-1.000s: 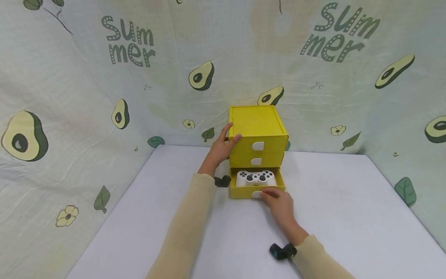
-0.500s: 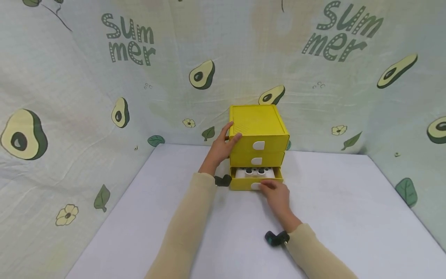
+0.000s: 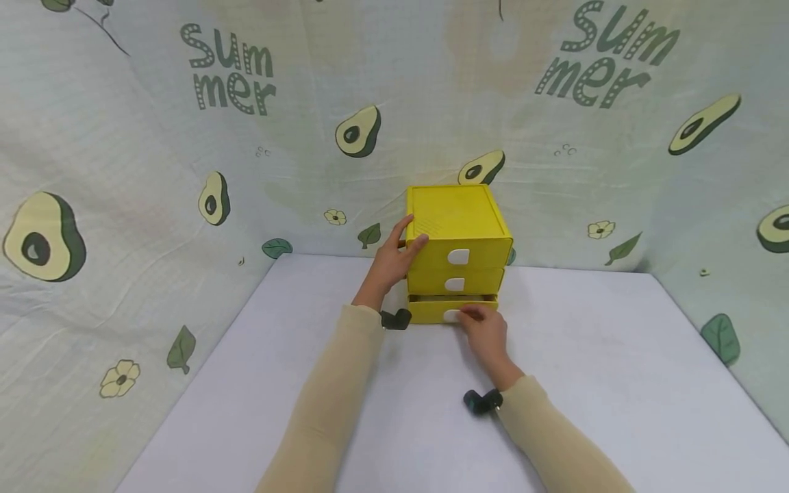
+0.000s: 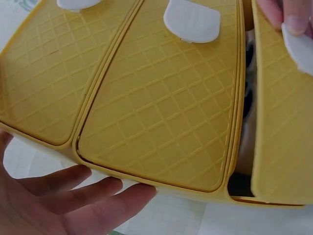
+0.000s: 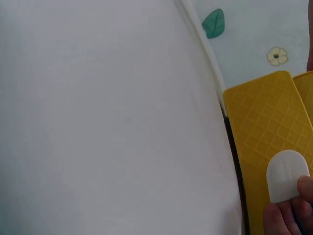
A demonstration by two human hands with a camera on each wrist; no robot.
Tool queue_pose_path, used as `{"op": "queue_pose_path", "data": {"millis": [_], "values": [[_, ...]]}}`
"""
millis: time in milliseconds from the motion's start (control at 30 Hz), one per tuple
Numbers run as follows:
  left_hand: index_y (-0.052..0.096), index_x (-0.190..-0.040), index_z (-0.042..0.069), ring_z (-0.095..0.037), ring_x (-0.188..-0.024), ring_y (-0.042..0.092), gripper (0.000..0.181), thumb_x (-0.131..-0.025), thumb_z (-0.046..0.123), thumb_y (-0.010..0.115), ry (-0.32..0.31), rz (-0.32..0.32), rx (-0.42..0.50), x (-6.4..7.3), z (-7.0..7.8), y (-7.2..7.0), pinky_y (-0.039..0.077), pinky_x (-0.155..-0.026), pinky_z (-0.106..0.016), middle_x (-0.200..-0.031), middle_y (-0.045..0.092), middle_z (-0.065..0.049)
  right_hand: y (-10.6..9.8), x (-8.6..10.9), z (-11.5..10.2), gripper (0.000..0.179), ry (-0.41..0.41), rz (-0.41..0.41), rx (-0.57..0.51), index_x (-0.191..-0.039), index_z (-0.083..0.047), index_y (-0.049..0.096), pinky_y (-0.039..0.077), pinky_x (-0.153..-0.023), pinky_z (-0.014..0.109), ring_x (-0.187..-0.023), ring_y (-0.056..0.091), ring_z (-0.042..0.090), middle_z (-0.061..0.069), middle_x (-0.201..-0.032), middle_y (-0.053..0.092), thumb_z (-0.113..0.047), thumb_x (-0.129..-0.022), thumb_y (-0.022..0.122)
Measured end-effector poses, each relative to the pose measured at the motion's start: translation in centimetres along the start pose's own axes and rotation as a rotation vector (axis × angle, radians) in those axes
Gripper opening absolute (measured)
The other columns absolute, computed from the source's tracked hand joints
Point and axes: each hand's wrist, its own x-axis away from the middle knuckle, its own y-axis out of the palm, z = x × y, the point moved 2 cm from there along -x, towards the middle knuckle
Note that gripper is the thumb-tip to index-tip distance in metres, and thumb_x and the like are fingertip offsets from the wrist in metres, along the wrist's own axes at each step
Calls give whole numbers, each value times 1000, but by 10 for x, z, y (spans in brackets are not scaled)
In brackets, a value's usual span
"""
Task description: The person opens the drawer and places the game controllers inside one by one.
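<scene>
A yellow drawer unit (image 3: 459,213) with three stacked drawers stands at the back of the table. Its bottom drawer (image 3: 425,312) sticks out slightly, leaving a narrow gap; in the left wrist view dark bits of the game controller (image 4: 248,98) show through it. My right hand (image 3: 488,337) pinches the white handle (image 5: 286,171) of this drawer between thumb and fingers. My left hand (image 3: 390,263) rests on the unit's left side, fingers extended, thumb near the top front edge. The upper two drawers, each with a white handle, sit flush.
A white-covered table (image 3: 592,370) extends on both sides of the unit. Behind and beside it hangs a pale cloth (image 3: 407,82) printed with avocados, leaves and lettering. A small black camera is on each wrist.
The bottom drawer has slid inward with my right hand on its handle, and the white game controller has passed out of the head view. My left hand stays in place.
</scene>
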Motion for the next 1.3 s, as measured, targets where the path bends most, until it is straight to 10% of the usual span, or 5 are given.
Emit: {"op": "queue_pose_path", "data": {"millis": [867, 1300], "values": [[18, -137, 69, -32, -122, 57, 72, -73, 87, 45, -10, 31, -16, 1, -1, -1, 58, -78, -44, -148, 46, -11, 8, -16, -5, 18, -24, 27, 24, -98, -6, 72, 51, -76, 31, -90, 63, 25, 12, -95, 71, -20, -88, 72], [9, -139, 68, -33, -123, 56, 73, -76, 86, 39, 1, -28, -89, 6, -3, -9, 55, -89, -47, -150, 43, -12, -24, -8, -14, 35, -127, -241, 213, -124, -9, 62, 49, -99, 46, -117, 59, 31, 13, -125, 64, -28, -95, 61]]}}
